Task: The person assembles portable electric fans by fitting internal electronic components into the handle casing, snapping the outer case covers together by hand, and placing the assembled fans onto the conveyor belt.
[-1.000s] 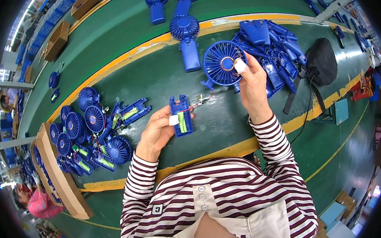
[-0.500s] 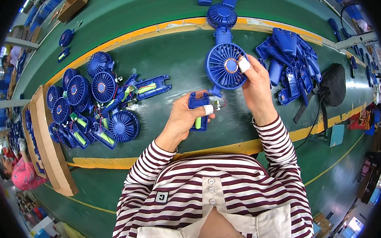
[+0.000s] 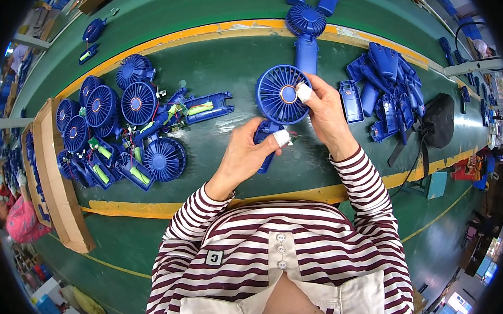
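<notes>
Blue fan head [image 3: 271, 102], just left of the right hand [image 3: 327, 112] pinching its rim, has its neck at the handle shell [image 3: 266, 164] gripped in the left hand [image 3: 247, 152]; holding both aligned, keeping the wires [image 3: 293, 135] just right of that hand unpinched, should help.

Left hand [image 3: 241, 158] and right hand [image 3: 329, 119] drawn together: the blue handle [image 3: 263, 136], well apart from the round fan head [image 3: 276, 106] one second earlier, now lies tilted at the fan head's neck, its green cell hidden. The small circuit board [image 3: 293, 136] — formerly midway between these parts — sits just beside the left hand; a blue shell [image 3: 351, 101] has come clear of the right.
</notes>
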`<control>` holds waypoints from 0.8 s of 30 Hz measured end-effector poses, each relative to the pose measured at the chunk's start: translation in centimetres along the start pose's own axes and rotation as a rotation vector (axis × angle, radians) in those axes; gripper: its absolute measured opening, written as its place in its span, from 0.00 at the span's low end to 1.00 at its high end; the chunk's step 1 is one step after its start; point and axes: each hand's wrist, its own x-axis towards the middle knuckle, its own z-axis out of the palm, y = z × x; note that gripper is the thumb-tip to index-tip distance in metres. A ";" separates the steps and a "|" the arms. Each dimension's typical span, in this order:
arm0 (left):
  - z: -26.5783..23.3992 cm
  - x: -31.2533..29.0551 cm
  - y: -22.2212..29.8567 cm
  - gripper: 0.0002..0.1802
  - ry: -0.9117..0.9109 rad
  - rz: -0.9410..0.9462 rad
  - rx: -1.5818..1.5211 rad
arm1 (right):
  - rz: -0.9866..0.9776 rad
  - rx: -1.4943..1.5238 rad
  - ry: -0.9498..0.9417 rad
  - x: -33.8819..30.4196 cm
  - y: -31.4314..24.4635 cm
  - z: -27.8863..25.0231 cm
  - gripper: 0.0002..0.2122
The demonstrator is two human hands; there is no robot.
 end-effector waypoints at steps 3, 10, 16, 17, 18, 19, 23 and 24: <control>0.4 0.3 -0.2 0.13 0.036 -0.001 0.147 | -0.008 0.011 0.010 0.1 0.1 0.0 0.19; -0.2 -0.5 1.3 0.11 0.139 -0.107 -0.322 | -0.111 -0.077 0.046 0.0 0.6 0.2 0.17; -1.0 0.5 1.8 0.13 0.122 -0.110 -0.493 | -0.921 -1.046 0.050 -3.1 2.0 -0.3 0.14; -0.9 0.5 1.7 0.13 0.118 -0.114 -0.489 | -0.959 -1.054 0.035 -3.3 1.9 0.3 0.14; -0.7 0.4 1.5 0.13 0.159 -0.120 -0.460 | -1.019 -1.021 0.024 -3.2 1.7 1.1 0.14; -0.6 0.5 1.4 0.13 0.200 -0.120 -0.432 | -1.033 -1.002 -0.011 -3.2 1.3 1.7 0.14; 0.1 0.8 0.5 0.12 0.102 -0.212 -0.434 | -1.090 -0.996 -0.074 -3.0 0.8 2.4 0.13; 0.4 0.8 0.7 0.12 0.074 -0.228 -0.393 | -1.120 -1.013 -0.095 -2.9 0.7 2.4 0.12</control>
